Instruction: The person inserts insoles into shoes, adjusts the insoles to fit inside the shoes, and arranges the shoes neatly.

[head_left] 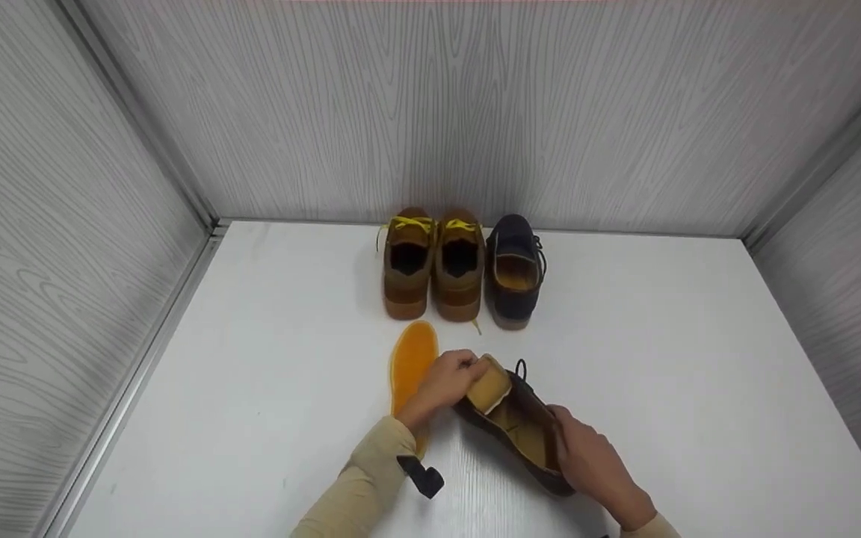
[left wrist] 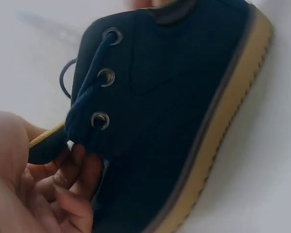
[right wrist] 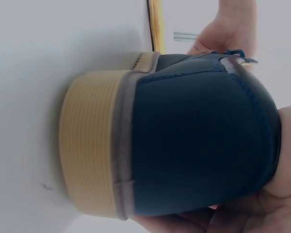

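Note:
A dark blue lace-up shoe lies at an angle between the hands, its toe end toward the upper left and its tan inside facing up. My left hand pinches the shoe's tongue, whose tan lining shows. In the left wrist view, laces run through the metal eyelets close to the left fingers. My right hand grips the shoe around its heel end, the thumb side at the opening. An orange insole lies flat beside the left hand, partly hidden under that forearm.
A brown pair with yellow laces, one left shoe and one right shoe, stands near the back wall. Right beside it stands another dark blue shoe. Grey wood-patterned panels enclose the white table.

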`<state>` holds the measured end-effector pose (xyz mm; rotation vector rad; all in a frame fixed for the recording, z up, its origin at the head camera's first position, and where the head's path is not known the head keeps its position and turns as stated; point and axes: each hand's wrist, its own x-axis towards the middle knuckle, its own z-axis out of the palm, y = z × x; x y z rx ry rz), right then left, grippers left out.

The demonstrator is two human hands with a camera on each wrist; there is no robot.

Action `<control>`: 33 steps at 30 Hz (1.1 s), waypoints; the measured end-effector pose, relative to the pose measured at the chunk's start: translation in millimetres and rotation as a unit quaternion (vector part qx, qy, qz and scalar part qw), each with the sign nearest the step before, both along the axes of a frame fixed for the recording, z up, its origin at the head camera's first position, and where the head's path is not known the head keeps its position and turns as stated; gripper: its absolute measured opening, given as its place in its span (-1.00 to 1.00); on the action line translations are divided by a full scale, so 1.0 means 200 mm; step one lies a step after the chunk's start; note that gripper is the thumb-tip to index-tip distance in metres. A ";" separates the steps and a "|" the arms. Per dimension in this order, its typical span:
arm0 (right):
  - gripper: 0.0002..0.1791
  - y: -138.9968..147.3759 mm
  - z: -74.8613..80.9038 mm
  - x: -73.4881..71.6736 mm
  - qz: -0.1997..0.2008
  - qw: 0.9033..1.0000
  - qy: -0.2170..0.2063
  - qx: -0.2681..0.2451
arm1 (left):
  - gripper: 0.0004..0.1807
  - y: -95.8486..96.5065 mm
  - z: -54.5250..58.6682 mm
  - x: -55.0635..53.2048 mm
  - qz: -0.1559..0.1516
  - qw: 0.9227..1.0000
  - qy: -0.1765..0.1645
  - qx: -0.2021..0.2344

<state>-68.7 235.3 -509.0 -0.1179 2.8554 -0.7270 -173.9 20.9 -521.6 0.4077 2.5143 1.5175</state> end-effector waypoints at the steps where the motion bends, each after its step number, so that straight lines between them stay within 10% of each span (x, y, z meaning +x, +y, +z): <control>1: -0.69 0.00 0.00 0.00 0.003 1.000 0.004 -0.001 | -0.69 -0.01 -0.01 -0.01 0.001 1.000 -0.013 0.017; 13: -0.70 0.00 0.01 -0.06 0.008 1.000 0.004 -0.009 | -0.67 -0.06 -0.03 0.01 0.006 0.998 -0.033 0.050; 21: -0.61 0.05 0.01 -0.15 0.036 0.993 -0.057 -0.099 | -0.56 -0.15 0.00 0.08 0.070 0.986 -0.082 0.129; 25: -0.60 0.08 0.02 -0.19 0.051 0.990 -0.060 -0.120 | -0.53 -0.24 -0.02 0.09 0.150 0.988 -0.044 -0.001; 29: -0.61 0.08 0.04 -0.22 0.047 0.990 -0.046 -0.122 | -0.30 -0.33 -0.07 0.10 0.194 0.960 -0.032 -0.197; 33: -0.63 0.06 0.05 -0.25 0.047 0.992 -0.030 -0.110 | -0.16 -0.37 -0.11 0.10 0.177 0.946 -0.055 -0.266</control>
